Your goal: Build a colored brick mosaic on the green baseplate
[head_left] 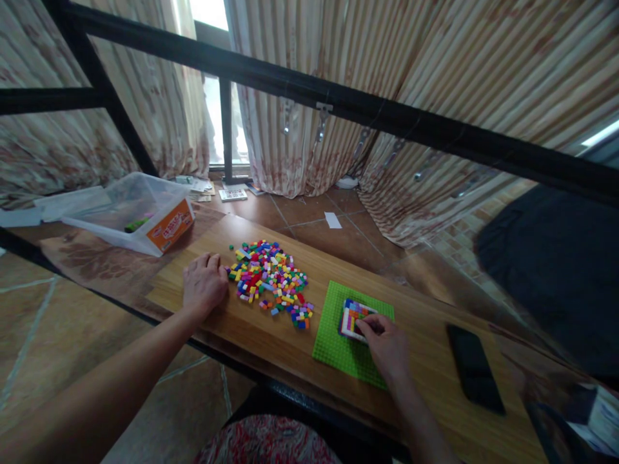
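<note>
Far left, a box point(169, 227). Next, on the table point(423, 338), the left hand point(206, 283): palm down, fingers loosely bent, no hold visible, just beside the heap of bricks point(268, 277). Right of that heap, the green plate point(329, 322), and on it, near the middle, the multicoloured slab point(349, 316). Then the right hand point(387, 345), by far the nearer to the slab: reaching over from the right, thumb and forefinger almost together above it, most of it leftward of them. Cannot tell whether pinching anything. Long axis also unclear, with one corner covered. Farthest right, the phone point(474, 367), well apart.
</note>
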`<state>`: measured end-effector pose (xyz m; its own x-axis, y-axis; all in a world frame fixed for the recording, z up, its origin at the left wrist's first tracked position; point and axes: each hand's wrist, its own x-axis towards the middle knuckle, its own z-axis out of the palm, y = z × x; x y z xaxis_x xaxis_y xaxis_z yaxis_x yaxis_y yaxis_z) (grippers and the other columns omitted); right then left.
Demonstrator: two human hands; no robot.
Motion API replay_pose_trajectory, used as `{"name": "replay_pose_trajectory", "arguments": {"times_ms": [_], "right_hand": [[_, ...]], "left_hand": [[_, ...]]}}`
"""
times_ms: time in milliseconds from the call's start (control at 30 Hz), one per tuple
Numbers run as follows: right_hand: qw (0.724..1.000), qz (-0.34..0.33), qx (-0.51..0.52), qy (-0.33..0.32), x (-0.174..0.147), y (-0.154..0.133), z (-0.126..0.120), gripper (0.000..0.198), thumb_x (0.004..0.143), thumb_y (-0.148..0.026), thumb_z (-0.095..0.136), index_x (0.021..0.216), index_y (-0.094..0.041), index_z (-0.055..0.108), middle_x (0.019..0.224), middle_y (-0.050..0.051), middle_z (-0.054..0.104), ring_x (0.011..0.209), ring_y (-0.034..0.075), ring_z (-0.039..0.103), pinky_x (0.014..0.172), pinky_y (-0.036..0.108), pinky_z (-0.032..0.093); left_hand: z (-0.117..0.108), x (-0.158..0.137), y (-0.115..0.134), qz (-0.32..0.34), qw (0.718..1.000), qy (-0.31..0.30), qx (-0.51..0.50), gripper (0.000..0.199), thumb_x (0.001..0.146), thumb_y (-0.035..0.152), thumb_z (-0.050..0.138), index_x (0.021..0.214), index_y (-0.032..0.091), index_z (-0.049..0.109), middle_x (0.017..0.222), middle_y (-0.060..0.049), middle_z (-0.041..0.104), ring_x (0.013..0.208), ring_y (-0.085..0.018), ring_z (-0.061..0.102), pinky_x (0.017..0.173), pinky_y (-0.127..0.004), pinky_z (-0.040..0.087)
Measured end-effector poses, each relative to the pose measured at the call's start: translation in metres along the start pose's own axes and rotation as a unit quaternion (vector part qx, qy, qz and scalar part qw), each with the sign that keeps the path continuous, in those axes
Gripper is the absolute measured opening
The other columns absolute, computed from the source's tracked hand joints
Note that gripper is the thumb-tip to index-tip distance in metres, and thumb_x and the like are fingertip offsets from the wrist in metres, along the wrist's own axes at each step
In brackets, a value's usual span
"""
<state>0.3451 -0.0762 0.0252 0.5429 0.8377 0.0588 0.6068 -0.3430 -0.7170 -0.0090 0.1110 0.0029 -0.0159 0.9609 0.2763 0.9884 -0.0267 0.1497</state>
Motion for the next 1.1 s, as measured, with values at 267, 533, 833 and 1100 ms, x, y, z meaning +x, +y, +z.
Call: {"name": "replay_pose_trajectory", "arguments": {"times_ms": [267, 533, 833, 1100], "right_hand": [[1.000, 0.001, -0.012, -0.020, 0.006, -0.007, -0.003, 0.032, 0.071, -0.051, 0.062, 0.062, -0.020, 0.063, 0.059, 0.002, 0.062, 0.057, 0.017, 0.056, 0.058, 0.029, 0.040], [0.999, -0.009, -0.006, -0.030, 0.006, -0.008, -0.014, 0.033, 0.074, -0.051, 0.061, 0.068, -0.019, 0.069, 0.070, 0.004, 0.068, 0.067, 0.021, 0.061, 0.066, 0.032, 0.043], [0.982, -0.166, 0.014, -0.093, -0.048, -0.064, 0.043, 0.018, 0.086, -0.029, 0.054, 0.087, -0.022, 0.071, 0.089, 0.005, 0.068, 0.085, 0.019, 0.062, 0.078, 0.031, 0.046], [0.977, -0.179, -0.077, -0.090, -0.052, -0.068, 0.079, 0.016, 0.086, -0.021, 0.055, 0.093, -0.021, 0.070, 0.092, 0.007, 0.065, 0.091, 0.023, 0.059, 0.085, 0.035, 0.045]], "left_hand": [[0.001, 0.000, 0.000, 0.002, 1.000, 0.002, 0.004, 0.045, 0.092, 0.033, 0.035, 0.126, 0.013, 0.057, 0.135, -0.015, 0.055, 0.124, -0.031, 0.048, 0.103, -0.044, 0.036], [-0.001, -0.001, 0.001, 0.006, 1.000, 0.006, -0.011, 0.044, 0.093, 0.032, 0.034, 0.126, 0.014, 0.057, 0.133, -0.015, 0.057, 0.122, -0.031, 0.049, 0.101, -0.044, 0.037], [0.003, -0.001, -0.001, 0.002, 1.000, 0.009, -0.028, 0.044, 0.093, 0.033, 0.034, 0.126, 0.015, 0.057, 0.133, -0.016, 0.055, 0.124, -0.031, 0.048, 0.102, -0.046, 0.036], [0.003, -0.002, -0.001, 0.008, 1.000, 0.007, -0.016, 0.044, 0.093, 0.033, 0.034, 0.126, 0.015, 0.058, 0.134, -0.016, 0.055, 0.122, -0.030, 0.048, 0.101, -0.044, 0.036]]}}
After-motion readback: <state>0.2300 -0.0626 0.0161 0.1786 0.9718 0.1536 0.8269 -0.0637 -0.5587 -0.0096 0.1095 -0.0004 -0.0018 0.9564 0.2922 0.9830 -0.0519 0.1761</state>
